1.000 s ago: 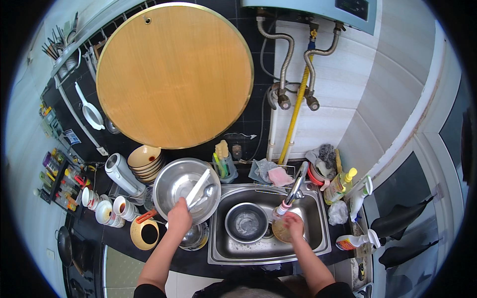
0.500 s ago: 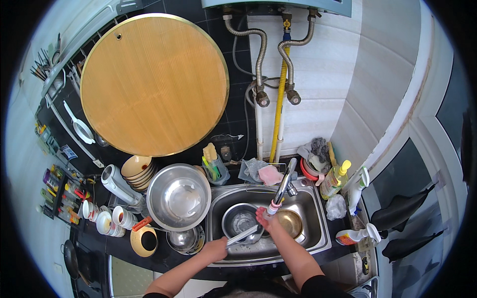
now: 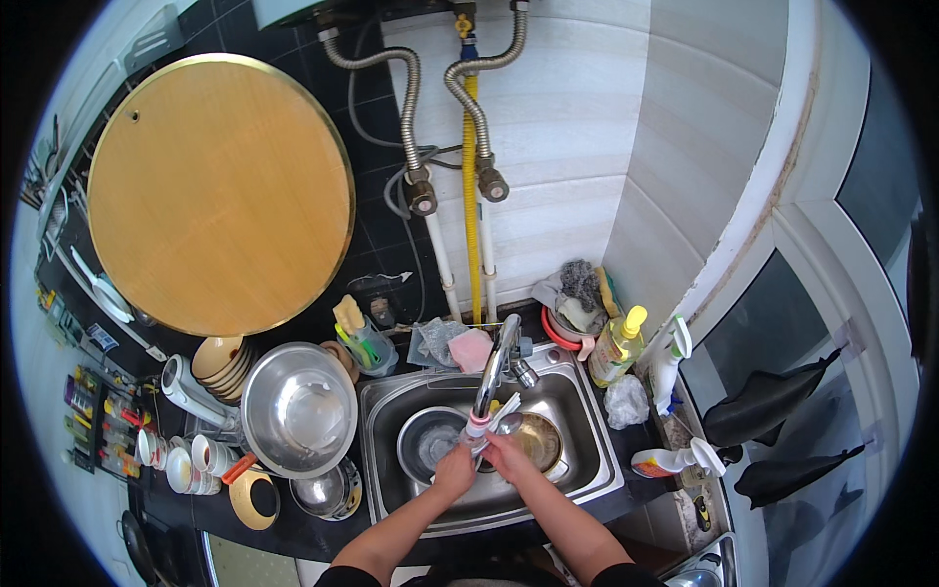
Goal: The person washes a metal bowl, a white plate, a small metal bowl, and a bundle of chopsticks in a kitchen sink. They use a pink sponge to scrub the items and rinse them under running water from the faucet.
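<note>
Along the dark surface [image 3: 293,533], largest first. Sink [image 3: 589,440], steel, rectangular, set into it. Basin [image 3: 298,411], wide, metal, left of the sink. Faucet [image 3: 499,362], chrome, its outlet just above the hands. Bowl, brass-coloured [image 3: 543,450], right side of the sink. Bowl, steel [image 3: 425,445], left side of the sink. Left hand [image 3: 455,473]: grip closed, apparently on the near end of the white strip; contact partly hidden. Right hand [image 3: 505,458]: close alongside, fingertips obscured; cannot tell whether its grip is apart or clamped. White strip [image 3: 509,404], slim, beneath the outlet, pointing away from the hands above the sink; judged light, fairly stiff and, if wet, slippery. Spoon [image 3: 510,424], beside the strip, its rounded head near the brass-coloured bowl; judged rigid, light, hardly fragile. Best hold for both: firmly at the handle ends, pinched together, since smooth shafts could twist or slide apart.
</note>
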The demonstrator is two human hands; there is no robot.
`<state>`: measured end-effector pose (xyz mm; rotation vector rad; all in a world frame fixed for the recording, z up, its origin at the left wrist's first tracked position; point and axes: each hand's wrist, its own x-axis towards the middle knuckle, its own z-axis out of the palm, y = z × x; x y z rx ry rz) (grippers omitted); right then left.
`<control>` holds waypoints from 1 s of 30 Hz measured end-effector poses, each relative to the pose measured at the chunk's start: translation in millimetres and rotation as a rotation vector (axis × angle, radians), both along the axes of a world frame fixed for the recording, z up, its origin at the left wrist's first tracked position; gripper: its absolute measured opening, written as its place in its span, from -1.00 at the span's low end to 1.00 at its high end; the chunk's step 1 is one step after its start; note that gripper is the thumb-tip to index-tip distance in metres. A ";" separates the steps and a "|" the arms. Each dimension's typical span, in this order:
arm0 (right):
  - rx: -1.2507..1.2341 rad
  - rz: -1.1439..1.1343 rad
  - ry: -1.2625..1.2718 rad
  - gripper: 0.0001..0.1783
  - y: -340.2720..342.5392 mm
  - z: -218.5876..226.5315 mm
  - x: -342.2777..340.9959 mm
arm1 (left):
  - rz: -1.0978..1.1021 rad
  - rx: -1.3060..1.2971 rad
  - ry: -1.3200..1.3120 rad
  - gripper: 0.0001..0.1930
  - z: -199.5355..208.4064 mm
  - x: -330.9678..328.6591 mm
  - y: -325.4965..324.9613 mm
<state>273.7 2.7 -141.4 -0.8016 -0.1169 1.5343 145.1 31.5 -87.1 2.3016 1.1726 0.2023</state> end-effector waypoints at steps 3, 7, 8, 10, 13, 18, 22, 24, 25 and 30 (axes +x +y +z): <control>-0.021 -0.129 0.000 -0.72 10.9 1.0 -8.2 | 0.028 0.037 0.038 -0.78 -2.7 4.2 1.1; -0.080 -0.269 0.054 -0.76 25.7 1.6 -23.4 | 0.057 0.075 -0.060 -0.75 -5.1 -0.5 4.8; -0.110 -0.307 0.074 -0.76 29.5 -3.5 -27.0 | 0.069 0.051 -0.075 -0.73 -7.6 -3.0 5.9; -0.168 -0.373 0.128 -0.71 38.1 -32.4 -27.4 | 0.088 0.003 -0.097 -0.70 -3.9 -5.2 5.9; -0.203 -0.454 0.116 -0.66 41.9 -4.5 -36.0 | 0.089 -0.073 -0.068 -0.66 7.8 -14.7 9.8; -0.163 -0.484 0.051 -0.72 44.4 32.7 -22.4 | 0.285 -0.902 -0.223 -0.59 -32.4 -47.9 47.3; -0.084 -0.480 0.049 -0.74 38.1 43.3 -20.1 | 0.545 -1.297 -0.890 -0.59 -42.7 -56.7 46.7; -0.016 -0.472 0.066 -0.79 31.2 41.8 -20.7 | 0.609 -1.277 -1.019 -0.62 -49.1 -45.8 44.1; -0.008 -0.477 0.038 -0.78 26.0 36.4 -18.5 | 0.642 -1.270 -1.082 -0.64 -52.7 -38.7 42.2; 0.037 -0.472 -0.065 -0.59 0.3 53.7 -4.5 | 0.731 -1.359 -1.086 -0.68 -70.0 -15.4 47.6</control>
